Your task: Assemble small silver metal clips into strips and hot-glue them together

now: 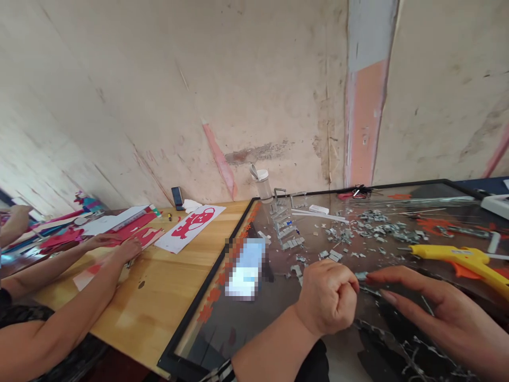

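My left hand point(329, 297) is closed in a fist above the dark glass-topped table; whatever it may hold is hidden inside the fingers. Just to its right, my right hand point(433, 307) reaches in with thumb and forefinger apart. A small silvery metal piece point(361, 276) lies between the left fist and the right fingertip, which seems to touch it. Many similar metal bits point(371, 228) are scattered beyond the hands. Thin pale strands point(413, 347) lie below the right hand. A small ladder-like metal structure point(283, 220) stands further back.
A yellow glue gun point(457, 254) lies at the right. A blurred phone point(246, 269) rests left of my fist, and a lidded clear container point(264, 187) stands near the wall. Another person's hands point(129, 249) work with red paper on the wooden table point(159, 297) at left.
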`<action>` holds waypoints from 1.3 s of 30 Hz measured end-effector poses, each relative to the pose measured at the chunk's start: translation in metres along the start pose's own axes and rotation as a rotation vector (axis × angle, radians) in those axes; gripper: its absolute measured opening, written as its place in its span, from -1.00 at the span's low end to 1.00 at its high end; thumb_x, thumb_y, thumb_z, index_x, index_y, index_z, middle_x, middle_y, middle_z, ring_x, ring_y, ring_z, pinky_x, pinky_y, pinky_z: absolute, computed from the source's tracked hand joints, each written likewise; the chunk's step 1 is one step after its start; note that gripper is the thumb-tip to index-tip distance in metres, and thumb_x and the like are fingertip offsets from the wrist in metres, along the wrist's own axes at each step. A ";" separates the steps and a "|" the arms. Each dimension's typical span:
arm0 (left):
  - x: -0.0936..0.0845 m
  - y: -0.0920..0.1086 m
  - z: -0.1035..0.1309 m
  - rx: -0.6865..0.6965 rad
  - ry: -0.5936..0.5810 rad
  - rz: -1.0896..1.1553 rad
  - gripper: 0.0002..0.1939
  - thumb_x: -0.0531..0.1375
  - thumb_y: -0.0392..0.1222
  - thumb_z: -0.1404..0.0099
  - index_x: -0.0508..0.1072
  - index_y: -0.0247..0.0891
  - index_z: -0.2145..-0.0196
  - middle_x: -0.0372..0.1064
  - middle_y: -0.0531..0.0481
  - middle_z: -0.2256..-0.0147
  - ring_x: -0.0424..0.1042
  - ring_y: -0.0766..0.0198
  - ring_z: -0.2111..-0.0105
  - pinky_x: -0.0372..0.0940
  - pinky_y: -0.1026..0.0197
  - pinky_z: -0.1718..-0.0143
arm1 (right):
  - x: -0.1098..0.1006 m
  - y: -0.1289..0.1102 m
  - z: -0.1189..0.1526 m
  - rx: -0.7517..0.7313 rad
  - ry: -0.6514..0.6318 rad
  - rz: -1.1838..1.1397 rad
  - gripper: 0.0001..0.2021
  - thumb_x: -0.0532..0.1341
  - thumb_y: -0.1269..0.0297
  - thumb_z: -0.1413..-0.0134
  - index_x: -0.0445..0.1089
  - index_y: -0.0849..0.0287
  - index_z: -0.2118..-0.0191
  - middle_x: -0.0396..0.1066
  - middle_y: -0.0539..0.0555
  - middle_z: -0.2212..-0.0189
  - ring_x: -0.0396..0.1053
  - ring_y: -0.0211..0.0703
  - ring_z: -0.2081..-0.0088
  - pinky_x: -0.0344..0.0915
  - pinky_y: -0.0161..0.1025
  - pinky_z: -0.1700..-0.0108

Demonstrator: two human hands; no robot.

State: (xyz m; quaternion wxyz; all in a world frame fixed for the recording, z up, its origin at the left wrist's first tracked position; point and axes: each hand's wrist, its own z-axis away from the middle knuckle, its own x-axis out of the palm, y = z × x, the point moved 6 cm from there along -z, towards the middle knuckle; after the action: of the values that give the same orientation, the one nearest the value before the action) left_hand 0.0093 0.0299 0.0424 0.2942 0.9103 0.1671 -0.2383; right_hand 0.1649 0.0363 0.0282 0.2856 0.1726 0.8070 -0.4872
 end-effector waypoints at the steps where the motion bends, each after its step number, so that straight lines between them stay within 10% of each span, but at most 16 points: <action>1: -0.001 -0.002 0.000 -0.031 0.014 0.016 -0.77 -0.03 -0.37 -0.10 0.37 -0.25 0.56 0.36 -0.01 0.59 0.32 0.30 0.55 0.25 0.27 0.41 | 0.001 0.001 0.000 0.004 0.001 0.007 -0.69 0.13 0.03 -0.04 0.52 0.07 0.25 0.51 0.11 0.23 0.46 -0.01 0.19 0.42 -0.19 0.13; 13: -0.003 -0.033 0.002 -0.379 0.099 0.121 -0.84 0.08 -0.32 -0.19 0.46 -0.34 0.32 0.41 0.02 0.55 0.35 0.35 0.55 0.28 0.32 0.42 | -0.026 0.021 -0.004 0.194 0.198 -0.150 -0.61 0.17 -0.05 -0.01 0.47 0.16 0.21 0.51 0.12 0.25 0.44 0.01 0.20 0.35 -0.10 0.08; 26: 0.038 -0.037 0.015 -0.760 -0.268 0.713 -0.74 0.31 -0.08 -0.04 0.39 -0.33 0.56 0.38 0.05 0.66 0.31 0.36 0.62 0.19 0.35 0.52 | 0.000 -0.013 -0.002 -0.132 0.036 -0.249 -0.95 0.30 0.29 -0.01 0.48 0.13 0.40 0.48 0.00 0.41 0.38 -0.19 0.30 0.22 -0.23 0.15; 39: 0.027 -0.027 0.004 -0.607 -0.381 0.405 -0.89 0.26 -0.26 -0.03 0.46 -0.31 0.60 0.39 0.07 0.61 0.31 0.36 0.56 0.17 0.34 0.47 | 0.007 -0.001 0.001 0.270 -0.256 -0.403 -0.92 0.26 0.33 0.14 0.45 0.22 0.49 0.35 -0.09 0.58 0.22 -0.33 0.50 0.16 -0.40 0.42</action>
State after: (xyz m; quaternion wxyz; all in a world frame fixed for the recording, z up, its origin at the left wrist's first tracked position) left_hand 0.0184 0.0530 0.0124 0.6161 0.7362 -0.0104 -0.2798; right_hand 0.1594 0.0350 0.0241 0.2569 -0.0179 0.7100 -0.6554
